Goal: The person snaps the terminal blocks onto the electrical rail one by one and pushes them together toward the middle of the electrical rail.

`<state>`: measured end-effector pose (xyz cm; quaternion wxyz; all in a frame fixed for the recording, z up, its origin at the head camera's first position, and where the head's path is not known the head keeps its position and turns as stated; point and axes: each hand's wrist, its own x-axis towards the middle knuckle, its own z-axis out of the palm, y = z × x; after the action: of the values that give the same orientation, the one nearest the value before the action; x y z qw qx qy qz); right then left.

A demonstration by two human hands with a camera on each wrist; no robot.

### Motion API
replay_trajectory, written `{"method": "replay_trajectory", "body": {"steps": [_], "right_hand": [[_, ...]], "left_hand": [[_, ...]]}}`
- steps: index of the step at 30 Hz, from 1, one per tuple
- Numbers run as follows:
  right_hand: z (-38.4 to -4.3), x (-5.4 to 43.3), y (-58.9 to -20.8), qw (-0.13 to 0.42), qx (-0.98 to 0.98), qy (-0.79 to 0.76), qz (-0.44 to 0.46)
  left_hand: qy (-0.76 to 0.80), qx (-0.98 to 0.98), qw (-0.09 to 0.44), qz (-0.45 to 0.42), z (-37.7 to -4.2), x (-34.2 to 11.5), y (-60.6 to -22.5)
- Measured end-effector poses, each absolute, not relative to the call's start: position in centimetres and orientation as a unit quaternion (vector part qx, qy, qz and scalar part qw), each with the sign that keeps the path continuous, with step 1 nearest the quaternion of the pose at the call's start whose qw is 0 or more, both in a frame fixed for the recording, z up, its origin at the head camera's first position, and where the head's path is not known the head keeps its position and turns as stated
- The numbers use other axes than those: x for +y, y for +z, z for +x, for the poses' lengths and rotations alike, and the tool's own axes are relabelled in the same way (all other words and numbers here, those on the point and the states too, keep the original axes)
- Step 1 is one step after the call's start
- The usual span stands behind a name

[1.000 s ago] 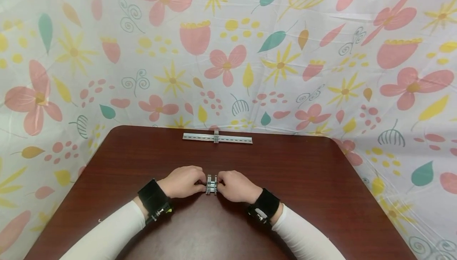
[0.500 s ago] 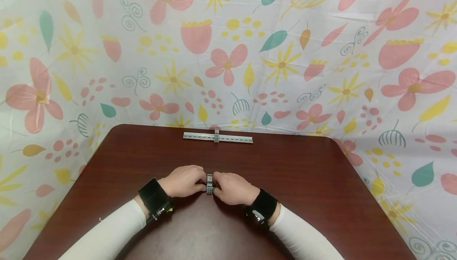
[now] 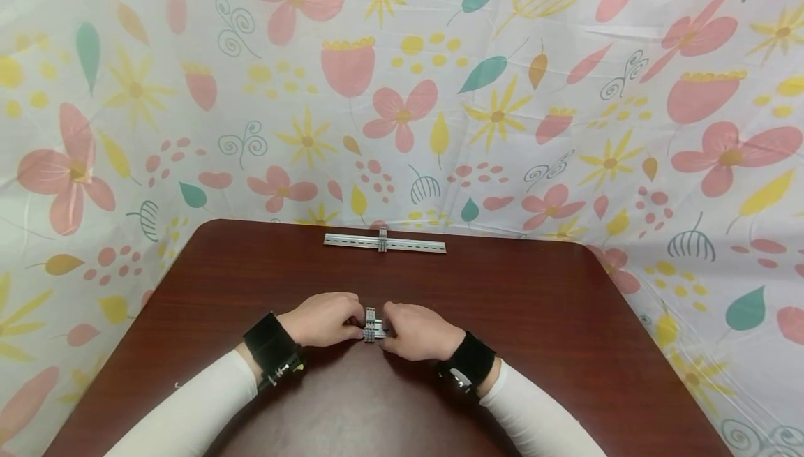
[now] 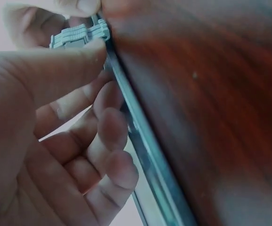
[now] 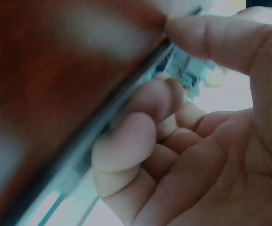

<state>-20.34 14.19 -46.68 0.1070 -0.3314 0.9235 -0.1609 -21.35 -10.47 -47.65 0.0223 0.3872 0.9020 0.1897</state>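
Note:
Grey terminal blocks (image 3: 370, 324) sit side by side in a row on a short stretch of metal DIN rail (image 3: 380, 328) between the two hands. My left hand (image 3: 323, 319) pinches the blocks with its thumb in front, as the left wrist view shows, its other fingers curled along the rail. To the right of the blocks, my right hand (image 3: 422, 331) grips the rail; in the right wrist view its fingers (image 5: 124, 141) curl against the rail and its thumb tip lies at the rail's edge. The palms hide most of the rail in the head view.
A second slotted DIN rail (image 3: 414, 245) lies near the far edge of the brown table (image 3: 502, 282), with terminal blocks (image 3: 382, 239) at its middle. A flower-patterned curtain (image 3: 402, 94) hangs behind the table and along its sides.
A terminal block that stood apart on the right now sits against the others on the left. My right hand moved left with it, then back right, baring some rail. My left hand stayed put.

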Motion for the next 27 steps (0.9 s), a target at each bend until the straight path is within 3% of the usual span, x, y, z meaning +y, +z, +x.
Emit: {"method": "replay_trajectory", "body": {"steps": [15, 27], "right_hand": [[-21.7, 17.4, -45.2, 0.127, 0.934, -0.099, -0.318], [-23.1, 19.5, -44.8, 0.13, 0.941, -0.093, -0.299]], "left_hand": [[0.193, 0.916, 0.092, 0.339, -22.5, -13.7, -46.3], [0.193, 0.927, 0.09, 0.308, -24.2, -16.9, -46.4]]}}
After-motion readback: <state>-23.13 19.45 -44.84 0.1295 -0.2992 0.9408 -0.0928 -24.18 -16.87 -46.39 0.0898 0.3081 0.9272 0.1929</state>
